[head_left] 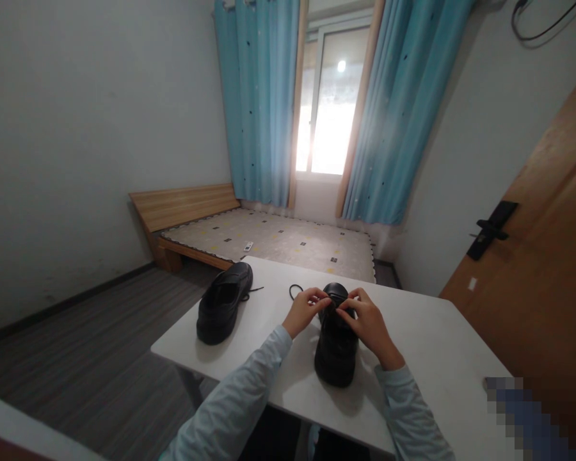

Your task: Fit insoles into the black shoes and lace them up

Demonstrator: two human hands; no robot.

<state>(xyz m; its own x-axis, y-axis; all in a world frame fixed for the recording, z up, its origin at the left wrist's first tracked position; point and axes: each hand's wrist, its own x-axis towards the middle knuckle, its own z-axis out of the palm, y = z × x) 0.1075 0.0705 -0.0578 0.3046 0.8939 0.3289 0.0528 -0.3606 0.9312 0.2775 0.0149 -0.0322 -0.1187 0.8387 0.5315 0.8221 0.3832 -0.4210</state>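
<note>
Two black leather shoes stand on a white table [432, 346]. The right shoe [336, 349] is right in front of me, toe pointing away. My left hand [305, 310] and my right hand [368, 323] are both over its lacing area, fingers pinched on the black shoelace [295, 289], which loops out onto the table on the far left side of the shoe. The left shoe [222, 301] sits apart near the table's left edge, a loose lace end trailing from it. Light blue sleeves cover both my forearms.
A low wooden bed [269, 238] with a patterned mattress stands beyond the table under a window with blue curtains [264, 96]. A wooden door [547, 243] with a black handle is at the right. Grey floor lies to the left.
</note>
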